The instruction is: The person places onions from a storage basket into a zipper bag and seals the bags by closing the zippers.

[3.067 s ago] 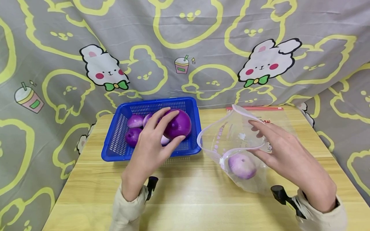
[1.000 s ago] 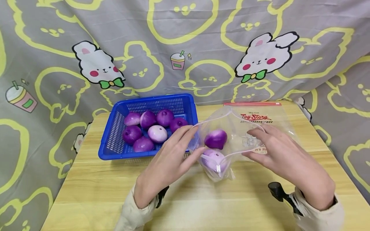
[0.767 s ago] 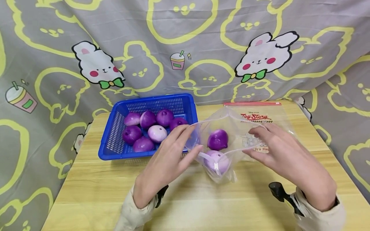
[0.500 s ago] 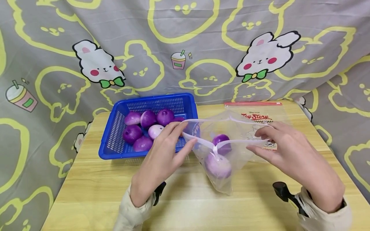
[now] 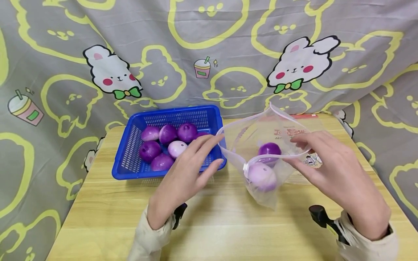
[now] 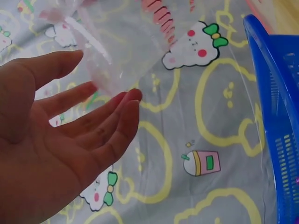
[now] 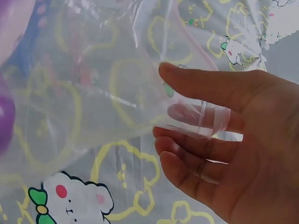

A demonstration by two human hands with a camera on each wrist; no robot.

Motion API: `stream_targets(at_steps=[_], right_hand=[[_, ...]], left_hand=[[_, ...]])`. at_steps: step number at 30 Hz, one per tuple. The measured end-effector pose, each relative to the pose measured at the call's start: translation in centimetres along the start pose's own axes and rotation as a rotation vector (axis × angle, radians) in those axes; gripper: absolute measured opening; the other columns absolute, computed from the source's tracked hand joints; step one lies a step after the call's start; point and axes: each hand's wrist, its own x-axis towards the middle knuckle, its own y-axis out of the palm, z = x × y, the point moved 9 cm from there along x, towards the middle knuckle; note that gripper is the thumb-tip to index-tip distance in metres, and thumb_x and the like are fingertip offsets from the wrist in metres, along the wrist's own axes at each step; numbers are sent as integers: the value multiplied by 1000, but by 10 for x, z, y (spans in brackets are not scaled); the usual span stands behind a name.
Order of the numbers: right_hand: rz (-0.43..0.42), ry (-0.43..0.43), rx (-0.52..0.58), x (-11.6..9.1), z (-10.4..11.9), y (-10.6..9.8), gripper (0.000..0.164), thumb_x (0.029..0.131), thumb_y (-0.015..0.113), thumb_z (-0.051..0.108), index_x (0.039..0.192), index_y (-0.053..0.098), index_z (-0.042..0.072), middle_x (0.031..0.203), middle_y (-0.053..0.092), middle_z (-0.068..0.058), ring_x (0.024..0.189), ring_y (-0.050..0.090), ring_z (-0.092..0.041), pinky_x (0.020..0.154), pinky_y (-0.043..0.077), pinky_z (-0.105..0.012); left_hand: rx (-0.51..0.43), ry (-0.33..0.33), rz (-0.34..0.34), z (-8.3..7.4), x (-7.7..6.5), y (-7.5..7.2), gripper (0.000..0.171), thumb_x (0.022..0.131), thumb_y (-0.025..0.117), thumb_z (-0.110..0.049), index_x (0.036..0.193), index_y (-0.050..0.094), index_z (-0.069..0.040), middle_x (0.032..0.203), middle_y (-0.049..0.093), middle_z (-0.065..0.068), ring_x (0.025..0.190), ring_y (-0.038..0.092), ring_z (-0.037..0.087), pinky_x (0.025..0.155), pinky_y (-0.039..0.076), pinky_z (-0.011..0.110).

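In the head view, my right hand [image 5: 339,177] grips the right rim of a clear zip bag [image 5: 265,200], thumb outside and index finger inside the mouth. The bag hangs with its mouth spread. Inside it are a dark purple onion [image 5: 270,148] and, nearer, a paler onion [image 5: 262,176]. My left hand [image 5: 183,177] holds nothing. Its fingers are loosely bent, with the tips beside the bag's left rim. The left wrist view shows that palm [image 6: 51,154] bare; whether a fingertip touches the plastic, I cannot tell.
A blue basket [image 5: 137,176] with several purple onions [image 5: 161,162] stands left of the bag, partly behind my left hand. Behind the bag lies a flat printed bag with a red slider [image 5: 308,116]. A patterned cloth [image 5: 228,32] hangs at the table's back edge.
The left hand took a dark purple onion from the basket, and it now lies in the bag. That hand has let go of the rim, and the bag has swung right.
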Motion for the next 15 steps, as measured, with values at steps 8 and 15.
stream_targets(at_steps=[8, 15], right_hand=[[-90, -47, -18, 2, 3, -4, 64, 97, 49, 60, 119, 66, 3, 95, 67, -8, 87, 57, -17, 75, 39, -23], [-76, -68, -24, 2, 3, -1, 64, 99, 44, 60, 120, 65, 3, 101, 68, -10, 88, 58, -19, 78, 39, -24]], left_hand=[[-51, -50, -69, 31, 0, -14, 48, 100, 61, -23, 145, 49, -12, 138, 55, 6, 121, 57, 17, 105, 45, 36], [26, -176, -68, 76, -1, -17, 40, 99, 64, -23, 135, 58, -6, 133, 59, 10, 121, 57, 23, 105, 45, 41]])
